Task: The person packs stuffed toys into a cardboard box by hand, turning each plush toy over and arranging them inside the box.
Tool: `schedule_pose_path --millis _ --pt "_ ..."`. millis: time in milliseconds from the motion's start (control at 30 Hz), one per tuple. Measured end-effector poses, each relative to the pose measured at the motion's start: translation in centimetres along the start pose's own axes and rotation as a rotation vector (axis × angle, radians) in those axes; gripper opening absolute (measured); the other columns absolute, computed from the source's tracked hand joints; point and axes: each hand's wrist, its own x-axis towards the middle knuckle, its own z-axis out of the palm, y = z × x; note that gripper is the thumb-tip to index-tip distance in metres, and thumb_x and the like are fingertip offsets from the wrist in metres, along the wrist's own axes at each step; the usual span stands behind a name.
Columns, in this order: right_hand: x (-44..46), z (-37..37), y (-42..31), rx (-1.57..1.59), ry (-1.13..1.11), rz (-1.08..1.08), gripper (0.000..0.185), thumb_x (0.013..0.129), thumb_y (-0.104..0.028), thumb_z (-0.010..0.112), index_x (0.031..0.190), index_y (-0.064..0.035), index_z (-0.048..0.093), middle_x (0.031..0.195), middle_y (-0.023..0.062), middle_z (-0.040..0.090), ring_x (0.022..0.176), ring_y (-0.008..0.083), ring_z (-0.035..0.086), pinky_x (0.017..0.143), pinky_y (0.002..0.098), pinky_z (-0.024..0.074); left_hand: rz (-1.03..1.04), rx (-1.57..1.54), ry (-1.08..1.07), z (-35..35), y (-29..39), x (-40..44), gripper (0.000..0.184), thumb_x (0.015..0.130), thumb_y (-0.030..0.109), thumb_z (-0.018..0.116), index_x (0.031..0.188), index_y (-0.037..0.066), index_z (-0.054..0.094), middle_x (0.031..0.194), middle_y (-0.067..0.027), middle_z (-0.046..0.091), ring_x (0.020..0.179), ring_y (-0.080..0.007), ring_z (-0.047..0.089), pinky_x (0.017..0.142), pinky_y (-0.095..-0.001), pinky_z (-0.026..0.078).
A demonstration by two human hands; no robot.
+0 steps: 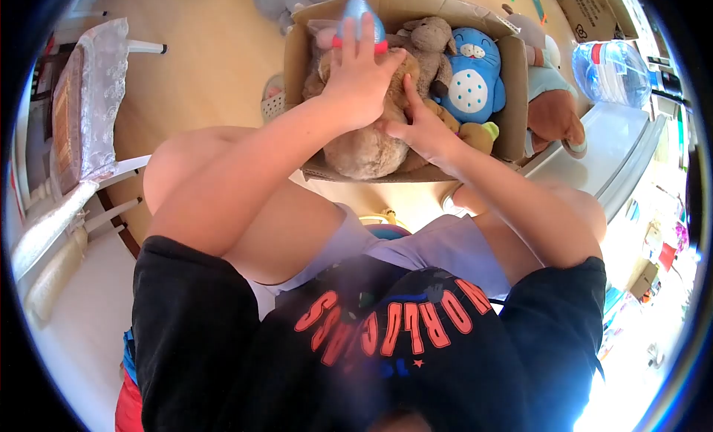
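A light-brown plush toy (365, 151) lies in the near left part of a cardboard box (522, 98). It wears a blue party hat (362, 20) with a red brim and a red pompom. My left hand (358, 86) lies on the toy's upper part, fingers stretched over the hat's base. Against the toy's right side rests my right hand (427, 127), its thumb and index finger apart. Beside the toy sit a brown plush sheep (431, 37), a blue plush animal with a spotted white belly (469, 75) and a small yellow-green plush (479, 137).
Right of the box are a brown plush toy (553, 116) and a large clear water bottle (613, 72). A grey plush (278, 2) lies beyond the box. At left stands a white-legged chair (100, 98) with a lace cover. Another cardboard box (594, 12) is at the upper right.
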Motion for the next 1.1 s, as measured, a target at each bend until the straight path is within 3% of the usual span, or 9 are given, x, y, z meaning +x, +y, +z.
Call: schedule_pose_path --millis 133,233,267,400,633,767,800,900,1100 --pt "0.4 -0.3 1.1 -0.136 -0.037 -0.120 0.119 0.089 -0.030 0.075 0.155 0.0029 -0.018 0.165 0.0259 0.009 0.153 0.0314 0.015 0.121 0.0355 0.0206 0.176 -0.202 -0.049 0.7 -1.0 0.7 0.083 0.073 0.000 0.069 0.149 0.024 0.047 0.166 -0.0230 0.008 0.152 -0.0484 0.000 0.119 -0.0652 0.013" --pt "0.4 0.9 2.0 -0.200 -0.010 -0.219 0.120 0.091 -0.042 0.071 0.151 0.0104 -0.019 0.160 0.0358 0.016 0.148 0.0322 0.030 0.119 0.0344 0.0283 0.248 -0.245 -0.054 1.7 -1.6 0.8 0.079 0.073 0.003 0.069 0.147 0.023 0.050 0.167 -0.0145 0.012 0.155 -0.0409 0.001 0.120 -0.0652 0.010" --pt "0.3 1.1 2.2 -0.267 -0.007 -0.164 0.108 0.097 -0.028 0.065 0.153 0.0032 -0.022 0.156 0.0331 0.029 0.145 0.0344 0.037 0.115 0.0369 0.0345 0.257 -0.253 -0.060 2.1 -1.9 0.9 0.078 0.074 0.005 0.070 0.147 0.023 0.050 0.167 -0.0140 0.012 0.155 -0.0401 0.001 0.120 -0.0651 0.010" --pt "2.8 2.7 3.3 -0.682 0.027 -0.155 0.101 0.098 -0.022 0.056 0.146 0.0152 -0.024 0.084 0.0354 0.066 0.074 0.0467 0.066 0.071 0.0498 0.0525 0.154 -0.031 0.103 5.5 -4.0 1.5 0.066 0.081 0.026 0.072 0.145 0.025 0.053 0.167 -0.0100 0.015 0.154 -0.0357 0.008 0.120 -0.0629 0.014" --pt "7.5 0.6 5.7 -0.797 -0.196 -0.031 0.093 0.090 -0.002 0.041 0.137 0.0150 -0.038 0.096 0.0398 0.064 0.084 0.0449 0.068 0.075 0.0470 0.0537 0.074 0.175 0.335 8.2 -1.8 2.7 0.062 0.082 0.033 0.070 0.141 0.021 0.055 0.164 -0.0101 0.023 0.152 -0.0346 0.015 0.119 -0.0623 0.016" --pt "3.0 -0.4 -1.0 -1.096 0.003 -0.229 0.064 0.093 -0.017 0.056 0.141 0.0167 0.029 0.089 0.0336 0.066 0.080 0.0458 0.067 0.072 0.0497 0.0552 0.018 -0.006 0.388 5.6 -1.3 1.3 0.072 0.084 0.026 0.069 0.150 0.013 0.041 0.163 -0.0125 0.023 0.151 -0.0366 0.018 0.119 -0.0631 0.015" --pt "1.0 -0.8 -4.6 -1.139 0.008 -0.166 0.049 0.093 -0.028 0.061 0.126 0.0070 0.051 0.097 0.0282 0.068 0.092 0.0431 0.066 0.085 0.0482 0.0537 -0.024 -0.041 0.412 4.7 -1.4 1.3 0.074 0.085 0.024 0.068 0.151 0.011 0.038 0.163 -0.0136 0.022 0.152 -0.0370 0.017 0.119 -0.0636 0.015" --pt "1.8 -3.4 -1.5 -1.208 0.474 -0.659 0.051 0.094 -0.032 0.060 0.134 -0.0015 0.054 0.125 0.0184 0.066 0.126 0.0358 0.056 0.108 0.0514 0.0402 -0.130 -0.102 0.491 3.4 -1.1 0.8 0.082 0.086 0.022 0.068 0.155 0.003 0.028 0.165 -0.0190 0.014 0.153 -0.0388 0.011 0.119 -0.0646 0.013" --pt "1.7 -5.0 1.0 -1.325 0.759 -0.470 0.069 0.093 -0.042 0.062 0.154 -0.0231 0.038 0.164 0.0059 0.025 0.149 0.0450 0.019 0.113 0.0729 0.0141 -0.146 0.031 0.373 5.1 1.8 -0.1 0.088 0.083 0.036 0.071 0.156 0.007 0.030 0.165 -0.0222 0.011 0.153 -0.0424 0.010 0.119 -0.0641 0.012"
